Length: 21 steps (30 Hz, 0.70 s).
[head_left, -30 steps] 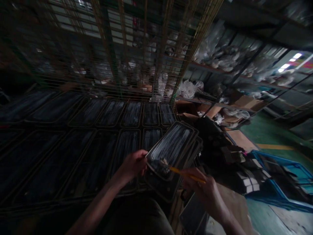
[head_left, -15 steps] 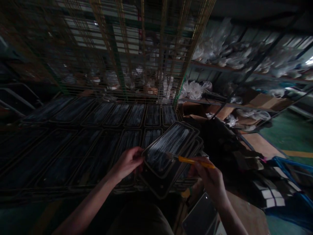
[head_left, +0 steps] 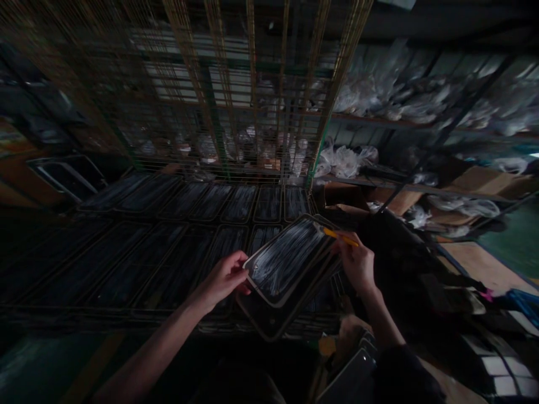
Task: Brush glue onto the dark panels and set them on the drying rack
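Note:
My left hand (head_left: 227, 276) is closed on the left corner of a dark, round-cornered rectangular panel (head_left: 290, 255), thumb on top. Streaky whitish strokes cover most of its face. The panel is tilted and lies over other dark panels (head_left: 272, 322) of the same shape. In my right hand (head_left: 357, 261) is a slim brush with a yellow handle (head_left: 343, 237), pinched between thumb and fingers. Its tip is at the panel's upper right end, and the bristles are too dim to make out well.
Rows of similar streaked panels (head_left: 238, 202) spread across the surface ahead and to the left. A tall wire rack (head_left: 223, 112) stands behind them. Shelves with plastic bags (head_left: 347, 160) and cardboard boxes (head_left: 484, 174) are at the right. More panels (head_left: 351, 373) stand low at the front right.
My right hand has moved the brush up and away, from the panel's middle to its far right end. The left hand keeps its hold on the corner. The view has shifted slightly.

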Tool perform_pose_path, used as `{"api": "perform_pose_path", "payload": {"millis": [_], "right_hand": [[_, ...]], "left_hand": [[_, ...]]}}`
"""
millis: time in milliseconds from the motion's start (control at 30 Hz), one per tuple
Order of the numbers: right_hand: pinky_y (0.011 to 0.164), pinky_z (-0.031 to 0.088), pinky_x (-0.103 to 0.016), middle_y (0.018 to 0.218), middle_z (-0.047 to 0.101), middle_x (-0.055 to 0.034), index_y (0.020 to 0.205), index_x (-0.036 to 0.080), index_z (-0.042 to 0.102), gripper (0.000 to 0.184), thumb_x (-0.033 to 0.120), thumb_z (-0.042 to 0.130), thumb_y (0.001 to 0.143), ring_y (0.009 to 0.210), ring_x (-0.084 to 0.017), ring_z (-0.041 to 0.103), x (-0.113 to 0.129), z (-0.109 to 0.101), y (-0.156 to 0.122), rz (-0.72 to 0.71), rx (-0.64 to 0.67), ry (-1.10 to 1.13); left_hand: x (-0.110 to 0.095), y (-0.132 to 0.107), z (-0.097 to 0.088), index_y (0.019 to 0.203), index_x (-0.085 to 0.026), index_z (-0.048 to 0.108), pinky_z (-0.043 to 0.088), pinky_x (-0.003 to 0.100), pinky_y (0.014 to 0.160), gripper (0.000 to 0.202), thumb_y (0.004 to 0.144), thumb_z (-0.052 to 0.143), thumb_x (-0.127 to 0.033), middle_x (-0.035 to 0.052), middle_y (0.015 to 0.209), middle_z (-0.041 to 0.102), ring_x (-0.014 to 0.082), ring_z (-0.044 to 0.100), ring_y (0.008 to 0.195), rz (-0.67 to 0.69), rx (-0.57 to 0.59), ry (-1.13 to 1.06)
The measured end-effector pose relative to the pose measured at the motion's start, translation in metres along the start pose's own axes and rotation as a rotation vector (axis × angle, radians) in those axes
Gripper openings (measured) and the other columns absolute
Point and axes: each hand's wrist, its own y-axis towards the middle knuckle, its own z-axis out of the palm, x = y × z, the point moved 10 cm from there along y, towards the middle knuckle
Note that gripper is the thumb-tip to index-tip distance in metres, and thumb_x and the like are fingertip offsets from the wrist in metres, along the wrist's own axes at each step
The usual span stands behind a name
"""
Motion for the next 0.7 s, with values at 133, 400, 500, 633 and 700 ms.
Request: {"api": "perform_pose_path", "payload": {"millis": [133,400,500,633,700], "right_hand": [[0.059,0.051,-0.028,0.073,0.067,-0.0033,0.107,0.018,0.061,0.033,0.044,0.044,0.097,0.062,-0.020,0.067,-0.005,-0.012,0.006,-0.020,-0.089,-0.080],[0.057,0.049,-0.026,0.079,0.069,-0.0019,0.111,0.022,0.061,0.026,0.038,0.046,0.097,0.064,-0.018,0.067,0.026,-0.002,-0.042,-0.049,0.042,-0.173],[0.064,0.054,-0.026,0.076,0.067,-0.0004,0.112,0.024,0.060,0.024,0.038,0.047,0.097,0.067,-0.017,0.067,0.043,0.000,-0.071,0.038,0.154,0.038],[0.063,0.056,-0.027,0.078,0.068,-0.0017,0.112,0.024,0.062,0.024,0.038,0.051,0.096,0.067,-0.018,0.067,0.061,-0.030,-0.094,0.114,-0.028,0.114],[0.062,0.057,-0.026,0.081,0.069,-0.0022,0.113,0.023,0.063,0.024,0.036,0.053,0.095,0.065,-0.017,0.068,0.067,-0.045,-0.103,0.105,-0.186,0.072]], "left_hand": [[0.005,-0.001,0.002,0.084,-0.017,0.048,0.060,0.031,0.061,0.027,0.076,0.067,-0.035,-0.0010,0.074,0.061,0.0145,0.066,0.065,-0.033,-0.012,-0.046],[0.020,-0.002,-0.006,0.095,-0.015,0.053,0.061,0.032,0.063,0.027,0.075,0.068,-0.025,-0.0009,0.074,0.063,0.0143,0.066,0.067,-0.079,-0.062,-0.186],[0.027,-0.003,-0.013,0.104,-0.015,0.055,0.062,0.032,0.062,0.038,0.070,0.072,-0.022,-0.0007,0.076,0.065,0.0150,0.067,0.066,-0.107,-0.115,-0.293],[0.030,-0.001,-0.013,0.104,-0.016,0.058,0.062,0.031,0.062,0.041,0.068,0.077,-0.020,0.0019,0.082,0.070,0.0178,0.071,0.069,-0.138,-0.092,-0.463],[0.025,0.001,-0.011,0.100,-0.015,0.059,0.062,0.028,0.061,0.037,0.069,0.077,-0.020,0.0025,0.081,0.072,0.0181,0.072,0.068,-0.129,-0.045,-0.533]]}}
